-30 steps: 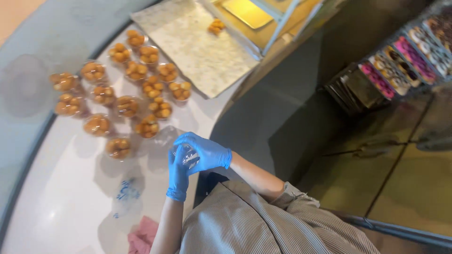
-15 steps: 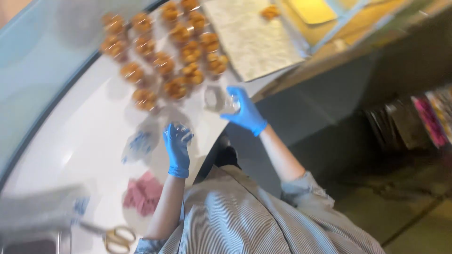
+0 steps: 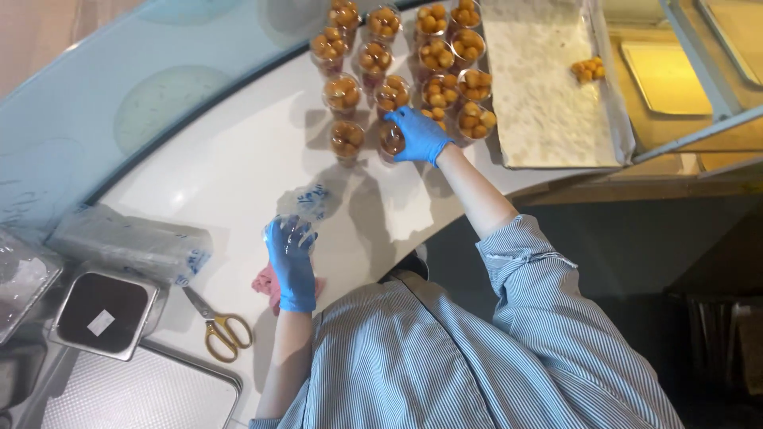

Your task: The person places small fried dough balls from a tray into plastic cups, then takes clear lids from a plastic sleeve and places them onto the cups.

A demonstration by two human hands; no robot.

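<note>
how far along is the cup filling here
Looks done: a cluster of clear cups full of small orange balls stands on the white counter. In hand: the right hand sets a filled cup at the cluster's edge; the left hand grips clear plastic packaging. Left: only a few balls lie on the tray.

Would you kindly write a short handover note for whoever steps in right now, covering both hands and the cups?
Right hand, in a blue glove, is stretched forward, its fingers closed around a clear plastic cup of small golden-brown balls at the near edge of the cluster of filled cups on the white counter.
Left hand, also gloved, grips a clear plastic bag with blue print near the body.
Done: about a dozen cups stand filled.
Left: a few loose balls remain on the paper-lined tray.
Yellow-handled scissors lie to the left.
</note>
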